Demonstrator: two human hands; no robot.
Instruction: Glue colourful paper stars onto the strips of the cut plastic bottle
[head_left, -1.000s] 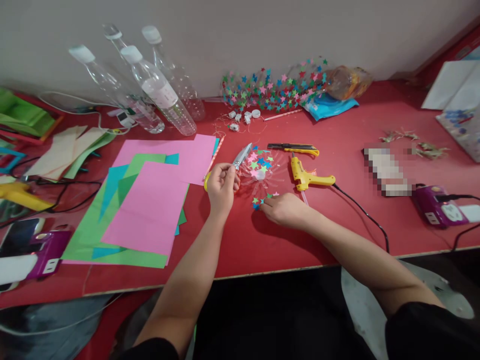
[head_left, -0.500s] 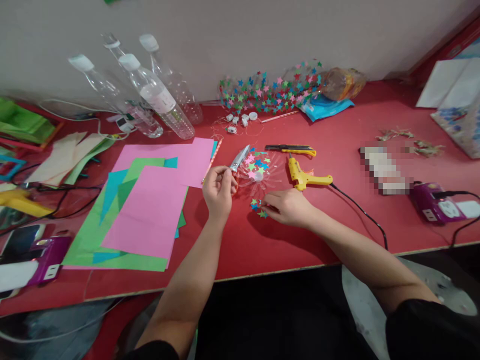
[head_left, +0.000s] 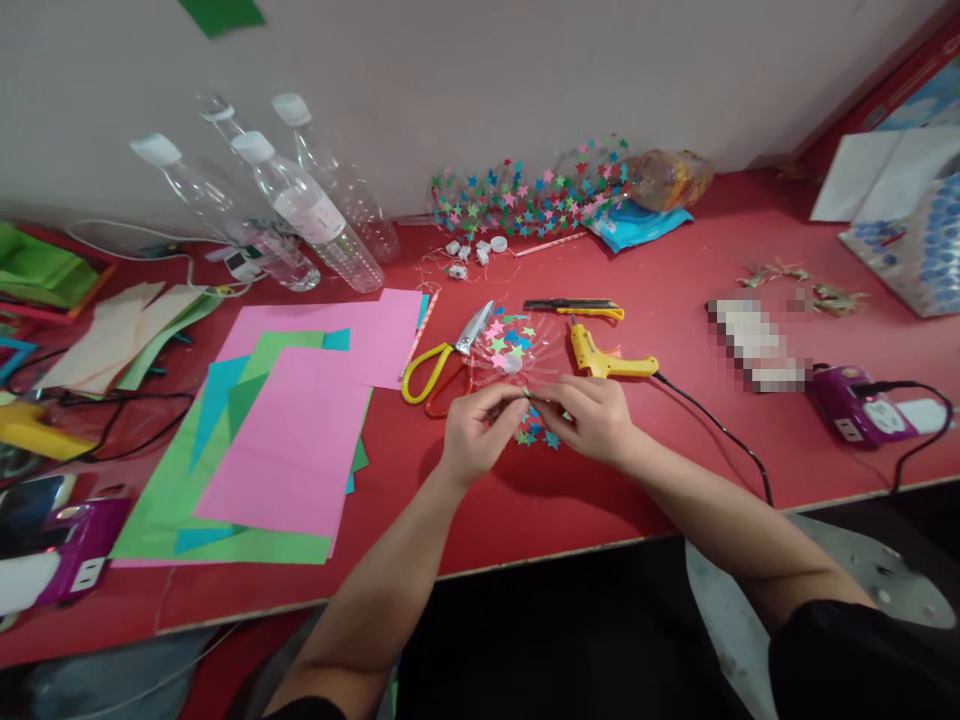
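Observation:
My left hand [head_left: 481,432] and my right hand [head_left: 592,418] meet fingertip to fingertip above the table, pinching a tiny greenish piece [head_left: 525,393] that looks like a paper star. Just under the fingers lies a small pile of paper stars [head_left: 551,438], partly covered by my right hand. Beyond them, a cut clear plastic bottle piece [head_left: 547,343] with splayed strips holds more pink, green and blue stars [head_left: 498,344]. Scissors [head_left: 427,375] with yellow and red handles lie beside it, left of my hands. To the right rests a yellow glue gun [head_left: 611,362].
A utility knife [head_left: 574,305] lies behind the glue gun. Coloured paper sheets [head_left: 285,440] cover the left side. Clear bottles [head_left: 315,215] and a star-covered bottle [head_left: 525,200] stand or lie along the wall. The glue gun's cord [head_left: 720,435] runs over the front edge.
My left hand has left the scissors, which now lie on the table, and moved right to meet my right hand. My right hand has risen from the star pile with the small piece.

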